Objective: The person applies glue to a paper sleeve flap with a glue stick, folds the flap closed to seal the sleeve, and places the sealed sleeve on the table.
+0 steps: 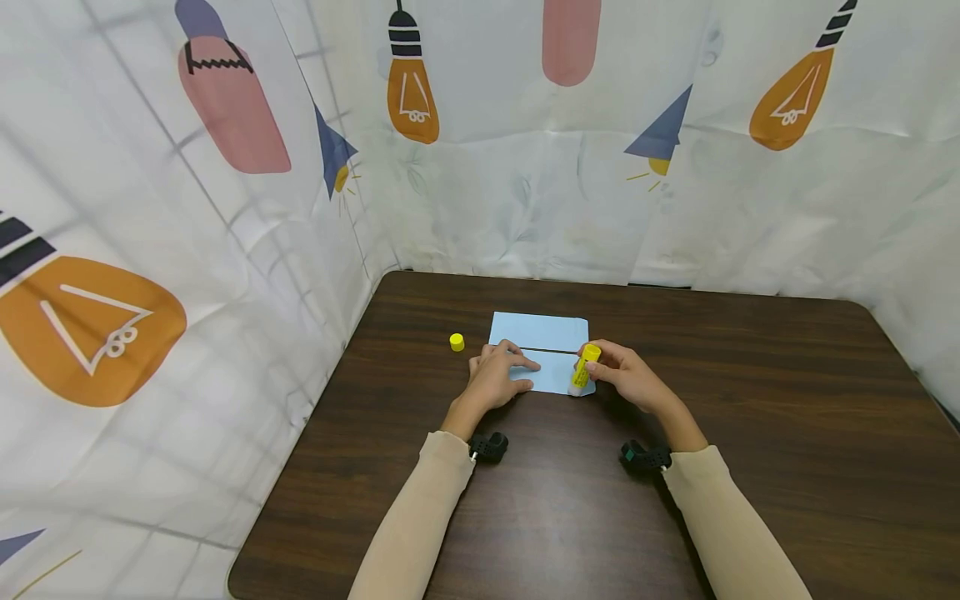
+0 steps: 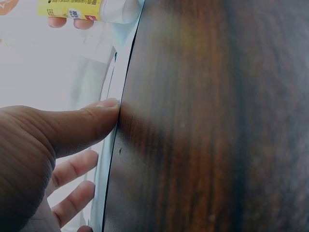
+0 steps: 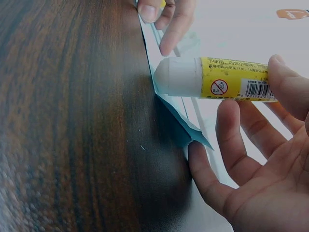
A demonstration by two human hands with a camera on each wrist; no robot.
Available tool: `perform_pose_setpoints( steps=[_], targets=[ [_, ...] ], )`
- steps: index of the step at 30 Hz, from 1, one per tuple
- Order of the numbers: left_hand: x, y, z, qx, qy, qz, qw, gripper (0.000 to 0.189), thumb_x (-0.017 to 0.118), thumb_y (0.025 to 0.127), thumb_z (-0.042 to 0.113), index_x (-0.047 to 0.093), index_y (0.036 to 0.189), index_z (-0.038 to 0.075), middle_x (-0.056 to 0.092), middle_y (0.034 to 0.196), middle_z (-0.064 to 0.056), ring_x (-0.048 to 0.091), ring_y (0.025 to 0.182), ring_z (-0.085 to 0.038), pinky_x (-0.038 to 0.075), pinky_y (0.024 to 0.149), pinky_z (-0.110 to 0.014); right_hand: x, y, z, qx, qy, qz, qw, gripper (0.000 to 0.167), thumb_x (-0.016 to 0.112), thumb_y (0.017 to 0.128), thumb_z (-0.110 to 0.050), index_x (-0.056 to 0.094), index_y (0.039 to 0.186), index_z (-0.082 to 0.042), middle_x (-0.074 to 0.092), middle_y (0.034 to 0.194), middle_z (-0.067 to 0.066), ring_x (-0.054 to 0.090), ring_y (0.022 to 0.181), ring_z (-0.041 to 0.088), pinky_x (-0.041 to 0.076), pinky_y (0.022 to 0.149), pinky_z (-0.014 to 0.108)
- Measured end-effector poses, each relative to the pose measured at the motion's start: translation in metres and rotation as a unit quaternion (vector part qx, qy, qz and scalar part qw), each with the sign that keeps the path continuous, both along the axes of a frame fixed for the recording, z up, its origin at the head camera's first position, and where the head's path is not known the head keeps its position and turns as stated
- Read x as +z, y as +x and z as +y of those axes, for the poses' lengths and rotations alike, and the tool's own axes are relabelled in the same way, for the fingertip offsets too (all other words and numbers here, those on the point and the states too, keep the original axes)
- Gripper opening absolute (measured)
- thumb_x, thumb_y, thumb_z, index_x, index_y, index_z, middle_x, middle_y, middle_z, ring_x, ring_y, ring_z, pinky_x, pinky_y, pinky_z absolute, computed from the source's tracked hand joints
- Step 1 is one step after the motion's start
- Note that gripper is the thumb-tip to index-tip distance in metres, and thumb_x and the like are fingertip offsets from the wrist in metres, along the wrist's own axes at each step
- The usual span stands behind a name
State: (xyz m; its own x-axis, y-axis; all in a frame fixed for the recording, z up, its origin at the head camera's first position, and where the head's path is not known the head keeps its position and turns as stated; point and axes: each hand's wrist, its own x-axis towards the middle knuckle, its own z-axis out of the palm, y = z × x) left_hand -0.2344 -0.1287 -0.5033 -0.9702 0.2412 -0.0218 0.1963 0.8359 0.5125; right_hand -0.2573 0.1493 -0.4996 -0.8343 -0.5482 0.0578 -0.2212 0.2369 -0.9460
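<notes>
Light-blue paper [image 1: 553, 367] lies on the table, a dark line parting it from a second light-blue section [image 1: 538, 330] behind; I cannot tell whether they join. My left hand [image 1: 497, 375] rests on the nearer paper's left part, thumb at its front edge and fingers spread. My right hand [image 1: 626, 377] pinches an uncapped yellow glue stick [image 1: 585, 367], its white end pointing down at the paper's right side. In the right wrist view the white tip [image 3: 163, 77] meets the paper's edge, and a paper corner [image 3: 186, 123] bends up by a fingertip of that hand.
A yellow cap [image 1: 457, 342] stands on the dark wood table [image 1: 750, 375], left of the paper. White patterned cloth [image 1: 510, 208] hangs behind the table and along its left side. Each wrist wears a black strapped device [image 1: 491, 447].
</notes>
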Motion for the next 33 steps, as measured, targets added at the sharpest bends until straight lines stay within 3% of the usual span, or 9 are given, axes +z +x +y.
perform_pose_setpoints(
  steps=[6,15,21,25,33],
  targets=[
    [0.0009,0.0007,-0.0002,0.0,-0.003,0.0,1.0,0.031,0.074,0.094,0.037,0.073,0.125,0.04,0.052,0.137,0.005,0.04,0.13,-0.026,0.028,0.107,-0.054,0.0017,0.0008,-0.0004,-0.004,-0.002,-0.003,1.0,0.037,0.056,0.106,-0.017,0.054,0.134,0.007,0.068,0.124,0.024,0.064,0.107,0.018,0.054,0.091,0.025],
    [0.0011,0.0009,-0.0005,-0.001,0.003,-0.001,1.0,0.031,0.074,0.094,0.036,0.073,0.124,0.039,0.053,0.136,0.005,0.039,0.13,-0.027,0.029,0.106,-0.054,-0.0009,0.0006,-0.0024,-0.043,-0.03,-0.001,0.9987,0.039,0.057,0.105,-0.013,0.051,0.138,0.008,0.06,0.128,0.026,0.061,0.104,0.017,0.055,0.089,0.024],
    [0.0005,0.0001,-0.0009,-0.003,0.003,0.0,1.0,0.031,0.074,0.094,0.037,0.073,0.125,0.039,0.053,0.137,0.005,0.04,0.129,-0.026,0.029,0.104,-0.052,0.0,0.0008,-0.0034,-0.074,-0.055,-0.031,0.9952,0.04,0.054,0.106,-0.012,0.048,0.141,0.007,0.057,0.135,0.031,0.063,0.112,0.014,0.059,0.094,0.039],
    [0.0003,0.0001,-0.0008,-0.003,0.006,-0.001,1.0,0.031,0.074,0.094,0.037,0.073,0.125,0.039,0.053,0.137,0.005,0.039,0.13,-0.026,0.029,0.104,-0.052,0.0002,0.0002,-0.0043,-0.09,-0.059,-0.039,0.9934,0.04,0.054,0.107,-0.011,0.048,0.142,0.006,0.056,0.137,0.03,0.063,0.117,0.021,0.057,0.095,0.047],
    [0.0013,0.0013,-0.0012,-0.004,0.008,-0.002,1.0,0.031,0.074,0.094,0.037,0.073,0.125,0.039,0.052,0.137,0.005,0.04,0.13,-0.026,0.029,0.105,-0.053,-0.0025,-0.0011,-0.0053,-0.12,-0.054,-0.04,0.9905,0.041,0.055,0.106,-0.014,0.049,0.143,0.003,0.056,0.135,0.029,0.062,0.117,0.034,0.057,0.093,0.049]
  ],
)
